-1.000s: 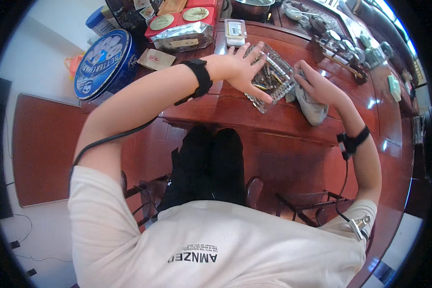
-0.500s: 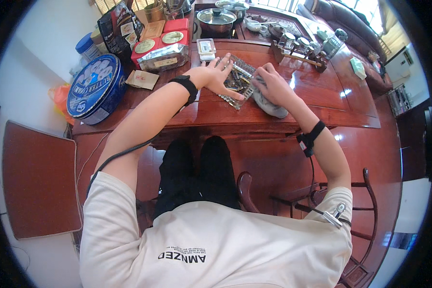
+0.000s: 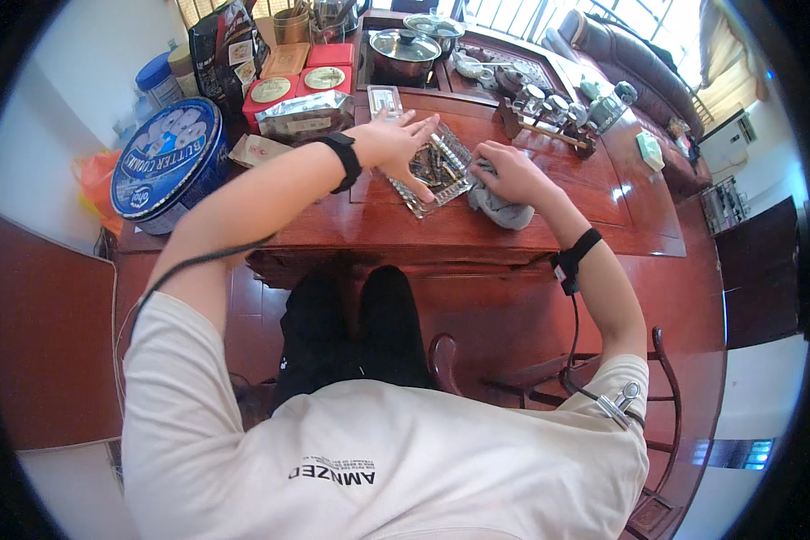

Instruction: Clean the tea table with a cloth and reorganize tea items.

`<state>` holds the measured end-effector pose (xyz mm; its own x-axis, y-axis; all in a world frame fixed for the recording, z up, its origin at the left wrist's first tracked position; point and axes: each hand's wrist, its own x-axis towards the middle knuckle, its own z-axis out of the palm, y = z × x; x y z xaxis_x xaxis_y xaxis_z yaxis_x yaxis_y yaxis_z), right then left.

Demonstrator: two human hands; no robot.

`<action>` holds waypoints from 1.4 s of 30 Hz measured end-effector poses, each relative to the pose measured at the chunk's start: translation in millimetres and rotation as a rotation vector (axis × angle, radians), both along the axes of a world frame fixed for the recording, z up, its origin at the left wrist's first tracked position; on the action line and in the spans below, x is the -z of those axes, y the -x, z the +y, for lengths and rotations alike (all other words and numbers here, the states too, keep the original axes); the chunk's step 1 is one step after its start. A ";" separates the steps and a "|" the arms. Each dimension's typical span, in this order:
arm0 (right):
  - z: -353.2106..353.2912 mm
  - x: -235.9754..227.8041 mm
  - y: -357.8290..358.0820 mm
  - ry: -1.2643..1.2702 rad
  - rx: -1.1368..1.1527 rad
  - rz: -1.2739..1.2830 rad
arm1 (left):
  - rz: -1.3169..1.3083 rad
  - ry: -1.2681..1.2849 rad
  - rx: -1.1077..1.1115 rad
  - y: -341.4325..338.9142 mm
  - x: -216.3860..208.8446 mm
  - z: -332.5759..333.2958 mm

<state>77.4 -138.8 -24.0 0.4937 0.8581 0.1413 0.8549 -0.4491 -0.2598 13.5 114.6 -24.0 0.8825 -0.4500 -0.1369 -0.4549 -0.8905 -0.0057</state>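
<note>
We have a clear tray (image 3: 445, 200) with ridged sides on the red-brown tabletop (image 3: 594, 193). It lies between our two hands. It sits a bit crooked, and its long way seems to lean from far left to near right, but our fingers hide part of it. Small thin things (image 3: 434, 167), some dark and some shiny, lie inside.

Our left hand (image 3: 396, 146) is over the tray's far left side, fingers and thumb spread wide, with nothing pinched in that grip. We cannot tell if it touches the tray. Our right hand (image 3: 516, 173) is just right of the tray, its fingers bent around a soft grey cloth (image 3: 501, 213). So the tray is to the left of that grip, and the cloth's loose part hangs toward us. Both hands are close to the tray, but the left one is nearer.

Well left of the tray, a blue round tin (image 3: 166, 157) has big pale letters on its lid. Our cream shirt (image 3: 378, 432), on the near side of the tray, has dark letters that look upside down to us.
</note>
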 end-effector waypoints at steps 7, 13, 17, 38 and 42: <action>1.4 -5.6 38.5 0.158 0.040 -0.075 | 0.134 0.064 -0.160 11.9 -7.1 -20.7; 4.9 -2.3 49.2 0.112 0.025 0.048 | -0.002 0.067 -0.123 16.7 25.1 -34.0; 7.2 4.6 33.9 0.141 0.203 -0.054 | -0.066 0.060 -0.124 19.3 33.0 -36.1; 28.1 -43.7 -52.0 -0.145 0.240 -0.206 | -0.167 0.128 -0.100 25.0 38.0 -32.5; 37.3 -22.6 -64.0 -0.299 0.177 -0.193 | -0.210 0.151 -0.051 24.2 37.6 -32.9</action>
